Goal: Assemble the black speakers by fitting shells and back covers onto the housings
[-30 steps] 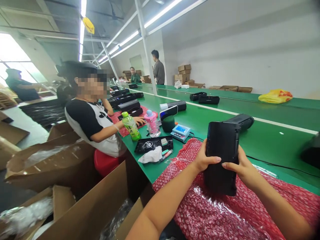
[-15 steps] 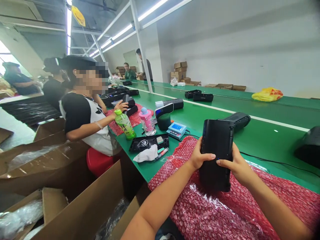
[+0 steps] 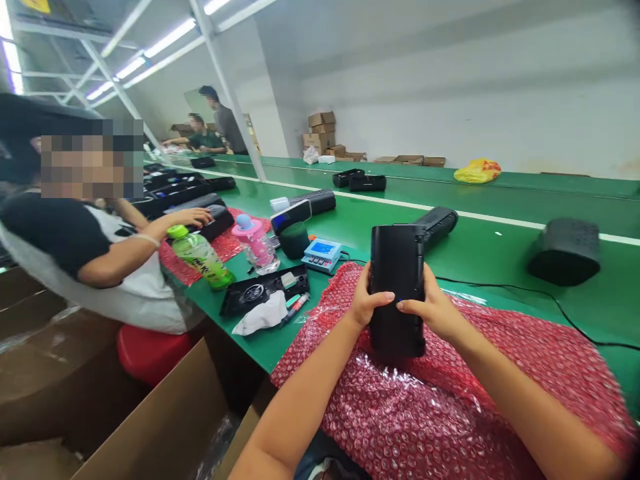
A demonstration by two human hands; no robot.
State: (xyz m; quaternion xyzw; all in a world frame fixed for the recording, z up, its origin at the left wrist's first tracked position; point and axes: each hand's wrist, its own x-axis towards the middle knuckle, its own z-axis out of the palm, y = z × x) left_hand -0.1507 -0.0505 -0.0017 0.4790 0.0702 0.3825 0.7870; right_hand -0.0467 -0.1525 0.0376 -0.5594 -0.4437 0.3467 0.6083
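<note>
Both my hands grip a black speaker housing (image 3: 397, 260), standing on end over red bubble wrap (image 3: 410, 413). My left hand (image 3: 369, 303) wraps its left side, and my right hand (image 3: 436, 308) wraps its right side. Both thumbs lie across the near face, their tips almost meeting. The other fingers are hidden behind the housing. Just beyond it, another black speaker (image 3: 439, 223) lies on the green table (image 3: 480, 257). To the left sit a small blue tester with a screen (image 3: 323, 253) and a black panel (image 3: 240, 297) with a round emblem.
A white tissue (image 3: 263, 313), a pen (image 3: 296, 308), a green-capped bottle (image 3: 200, 257) and a pink-topped bottle (image 3: 257, 245) stand or lie to the left. A co-worker (image 3: 125, 260) sits there. A black speaker (image 3: 565, 252) and cable (image 3: 555, 307) are right. Open cartons (image 3: 165, 413) flank the table.
The view has swung to the right, so everything appears shifted left. My hands keep the same hold on the housing. The co-worker's hand has lowered onto dark items.
</note>
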